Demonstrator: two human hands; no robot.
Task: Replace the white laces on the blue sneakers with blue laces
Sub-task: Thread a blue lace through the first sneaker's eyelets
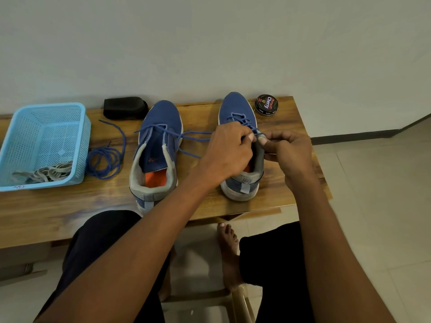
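Blue lace [245,121], threaded through the right sneaker [239,145] on the wooden table [70,206]: both forearms reach forward, left hand [227,153] and right hand [289,152] meeting over the shoe's tongue, fingers curled, each pinching the lace near the top eyelets. Left sneaker [156,150], laced blue, ends trailing loose, stands just left of the hands. Spare blue lace [105,159] coiled further left; white laces [46,173] in the light-blue basket [79,127], far left.
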